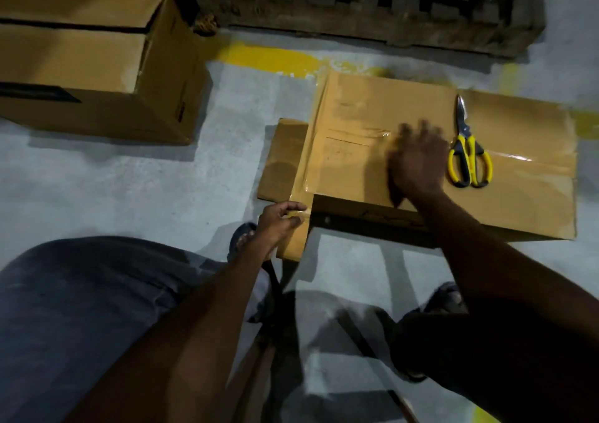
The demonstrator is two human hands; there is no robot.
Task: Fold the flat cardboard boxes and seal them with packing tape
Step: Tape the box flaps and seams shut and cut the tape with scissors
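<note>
The right hand (416, 163), blurred, lies flat on the top of the cardboard box (372, 105), its fingers (424, 129) spread over the seam where clear packing tape (518, 158) runs. The left hand (278, 221) pinches what looks like the tape's end at the box's near edge. To seal well, the pinch should hold the strip taut while the spread fingers rub outward from the seam, pressing out bubbles. Yellow-handled scissors (468, 153) lie just right of the spread fingers, in the way of a long sweep. A loose flap (285, 156) juts beyond the pinching fingers. Made-up boxes (97, 66) stand far left of them on the floor (162, 179).
</note>
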